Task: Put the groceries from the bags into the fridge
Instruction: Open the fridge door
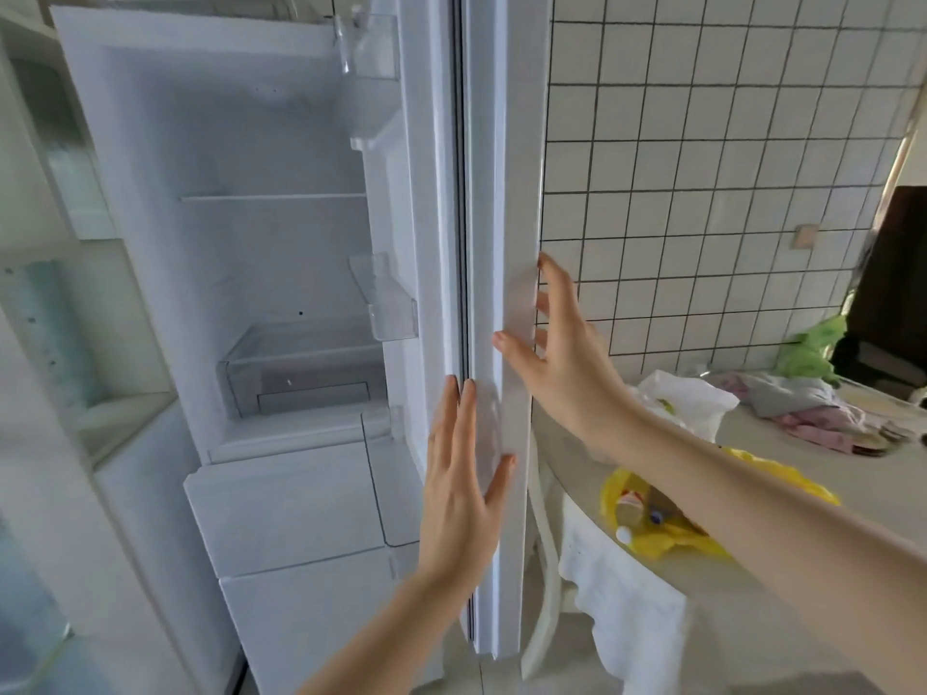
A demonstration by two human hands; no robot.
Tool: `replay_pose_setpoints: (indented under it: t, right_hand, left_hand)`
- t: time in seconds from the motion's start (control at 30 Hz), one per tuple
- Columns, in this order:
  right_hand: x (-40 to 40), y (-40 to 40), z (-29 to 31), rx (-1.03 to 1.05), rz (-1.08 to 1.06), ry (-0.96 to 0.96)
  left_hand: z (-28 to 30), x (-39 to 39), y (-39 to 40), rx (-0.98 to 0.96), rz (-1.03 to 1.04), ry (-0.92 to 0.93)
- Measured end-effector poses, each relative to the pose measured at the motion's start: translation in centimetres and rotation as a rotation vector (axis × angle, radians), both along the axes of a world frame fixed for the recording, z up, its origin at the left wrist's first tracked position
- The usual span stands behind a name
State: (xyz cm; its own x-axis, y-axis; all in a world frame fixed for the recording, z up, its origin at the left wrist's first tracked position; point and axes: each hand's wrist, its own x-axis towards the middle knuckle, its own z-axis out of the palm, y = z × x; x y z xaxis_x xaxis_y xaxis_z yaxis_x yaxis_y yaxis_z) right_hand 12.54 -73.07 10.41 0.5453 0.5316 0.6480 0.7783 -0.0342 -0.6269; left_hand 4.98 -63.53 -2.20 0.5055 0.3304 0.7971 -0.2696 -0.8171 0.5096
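The white fridge stands open on the left, its shelves and clear drawer bare. Its door is swung out edge-on toward me. My left hand lies flat with straight fingers against the door's edge. My right hand is spread open higher up, fingers at the door's outer side, thumb on its edge. A yellow bag with bottles in it lies on the round table under my right forearm. A white bag sits behind it.
A tiled wall runs behind the table. Crumpled cloth and a green bag lie at the table's far side. Clear door bins line the door's inner face. A glass-fronted cabinet stands left of the fridge.
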Motion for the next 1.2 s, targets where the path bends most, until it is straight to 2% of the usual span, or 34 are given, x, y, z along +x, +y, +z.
replay_pose_setpoints:
  t: [0.2, 0.53, 0.83, 1.2]
  right_hand:
    - [5.3, -2.6, -0.5, 0.017, 0.012, 0.001]
    - [13.8, -7.3, -0.4, 0.078, 0.087, 0.083]
    - [19.7, -9.5, -0.4, 0.112, 0.188, 0.164]
    - [23.4, -10.9, -1.7, 0.066, 0.27, 0.091]
  left_hand:
    - [-0.7, 4.7, -3.4, 0.065, 0.084, 0.03]
    - [-2.2, 14.0, -7.2, 0.156, 0.157, -0.029]
    - [-2.4, 19.3, -10.1, 0.124, 0.192, -0.036]
    - [-2.4, 21.7, -13.2, 0.044, 0.374, -0.042]
